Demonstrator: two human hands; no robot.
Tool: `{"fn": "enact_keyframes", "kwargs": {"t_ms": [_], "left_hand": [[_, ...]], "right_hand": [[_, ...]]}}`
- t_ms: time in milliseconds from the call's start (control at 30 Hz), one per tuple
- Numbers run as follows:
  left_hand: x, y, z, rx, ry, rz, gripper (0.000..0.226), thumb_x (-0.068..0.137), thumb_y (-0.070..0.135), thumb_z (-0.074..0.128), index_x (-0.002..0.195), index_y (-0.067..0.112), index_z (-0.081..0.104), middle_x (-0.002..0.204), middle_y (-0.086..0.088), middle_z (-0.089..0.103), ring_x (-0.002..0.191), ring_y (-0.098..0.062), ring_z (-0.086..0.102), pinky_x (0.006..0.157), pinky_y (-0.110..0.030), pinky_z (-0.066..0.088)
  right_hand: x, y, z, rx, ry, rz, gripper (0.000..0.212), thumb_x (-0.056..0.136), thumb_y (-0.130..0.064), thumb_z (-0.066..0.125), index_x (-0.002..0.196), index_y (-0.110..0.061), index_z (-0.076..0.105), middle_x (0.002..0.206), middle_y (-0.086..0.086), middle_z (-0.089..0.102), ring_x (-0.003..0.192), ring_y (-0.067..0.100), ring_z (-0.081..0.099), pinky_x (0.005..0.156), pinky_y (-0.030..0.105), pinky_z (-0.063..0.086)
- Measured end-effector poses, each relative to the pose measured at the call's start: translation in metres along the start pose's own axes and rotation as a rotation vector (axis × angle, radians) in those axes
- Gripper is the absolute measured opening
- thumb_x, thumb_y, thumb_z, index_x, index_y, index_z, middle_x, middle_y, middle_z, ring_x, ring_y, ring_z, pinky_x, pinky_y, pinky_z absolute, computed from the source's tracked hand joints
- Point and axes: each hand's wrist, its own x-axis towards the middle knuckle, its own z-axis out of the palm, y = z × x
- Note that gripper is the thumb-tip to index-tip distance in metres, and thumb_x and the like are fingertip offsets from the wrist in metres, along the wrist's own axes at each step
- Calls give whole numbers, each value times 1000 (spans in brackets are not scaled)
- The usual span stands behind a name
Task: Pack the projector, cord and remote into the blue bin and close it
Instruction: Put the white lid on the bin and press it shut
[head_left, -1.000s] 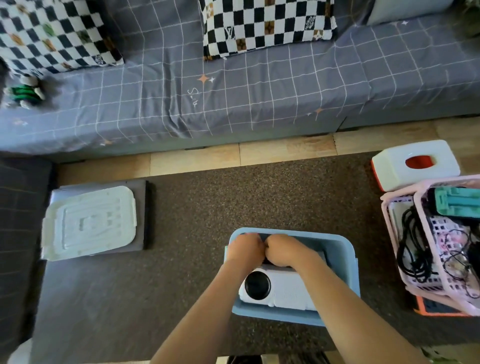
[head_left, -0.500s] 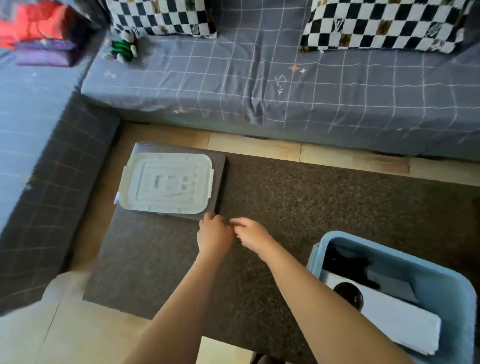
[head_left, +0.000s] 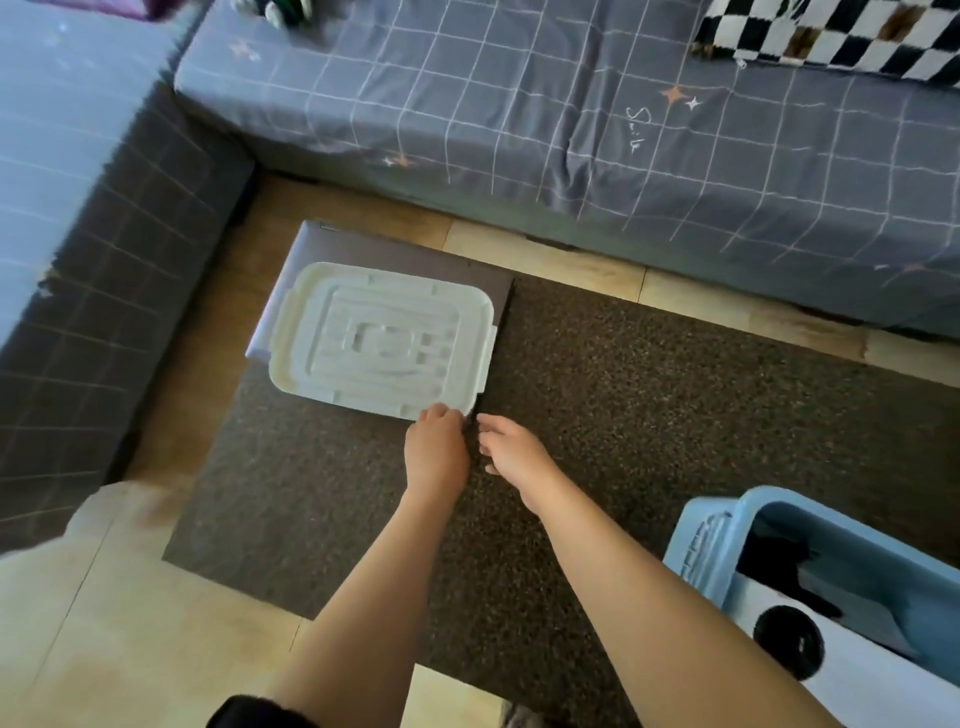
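The white lid (head_left: 382, 340) lies flat on a grey board at the rug's far left corner. My left hand (head_left: 436, 452) reaches its near right corner, fingers curled and fingertips at the lid's edge; whether they grip it is hidden. My right hand (head_left: 511, 457) hovers just right of that corner over the rug, fingers loosely spread and holding nothing. The blue bin (head_left: 701, 545) stands open at the lower right. Inside it are the white projector (head_left: 852, 670), lens up, and a black cord (head_left: 779, 566). I cannot make out the remote.
A dark speckled rug (head_left: 623, 415) covers the floor between lid and bin. A sofa with a grey grid cover (head_left: 571, 119) runs along the far side and the left. A checkered pillow (head_left: 831, 36) lies on it. Bare wood floor (head_left: 104, 623) shows at the lower left.
Both hands left the bin and moved left to the lid's near corner. My view swung left, so the bin now sits at the lower right edge.
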Motion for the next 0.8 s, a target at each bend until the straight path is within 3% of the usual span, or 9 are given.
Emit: {"fn": "enact_keyframes", "kwargs": {"t_ms": [67, 133, 233, 367, 500, 633, 800], "left_hand": [[-7, 5, -6, -2, 22, 41, 18, 90, 8, 47, 97, 11, 63, 100, -6, 63, 95, -25, 57, 68, -30, 37], [-16, 15, -13, -29, 58, 58, 12, 90, 9, 48, 93, 12, 59, 93, -6, 66, 87, -25, 57, 65, -29, 34], [-32, 37, -29, -120, 114, 95, 16, 88, 10, 52, 103, 15, 56, 96, -4, 67, 89, -24, 60, 74, -32, 43], [-61, 69, -57, -369, 96, 70, 36, 89, 12, 49, 123, 22, 50, 108, -2, 66, 99, -21, 61, 80, -34, 51], [-78, 96, -88, -536, 85, 49, 41, 88, 23, 56, 128, 26, 53, 108, 5, 59, 100, -13, 58, 86, -31, 51], [-98, 130, -126, -759, 59, 151, 40, 92, 22, 50, 132, 28, 49, 124, 10, 42, 111, -2, 40, 90, -19, 35], [-131, 172, -164, -1110, -91, 271, 41, 93, 7, 39, 122, 34, 51, 130, 1, 52, 118, -13, 50, 83, -15, 49]], "right_hand": [[-3, -2, 1, 77, 22, 20, 39, 96, -17, 39, 134, -16, 48, 126, 4, 58, 110, 18, 56, 98, 40, 47], [-10, -5, -1, 140, 60, 51, 34, 97, -19, 40, 129, -15, 51, 118, 7, 62, 101, 19, 61, 90, 40, 50], [-23, -14, -12, 224, 104, 51, 33, 97, -25, 45, 128, -15, 52, 112, 4, 64, 90, 15, 62, 79, 32, 53], [-56, -32, -42, 337, 187, 19, 28, 93, -17, 54, 118, -7, 60, 103, 9, 68, 87, 20, 67, 80, 36, 57], [-105, -47, -62, 205, 260, -149, 25, 86, -24, 63, 110, -15, 64, 98, 0, 69, 88, 13, 67, 79, 33, 57], [-158, -64, -76, 147, 424, -375, 21, 83, -30, 68, 101, -21, 60, 95, -7, 65, 83, 1, 62, 67, 17, 51], [-220, -72, -102, 30, 608, -584, 23, 83, -34, 68, 103, -28, 59, 94, -18, 60, 83, 0, 60, 71, 12, 48]]}}
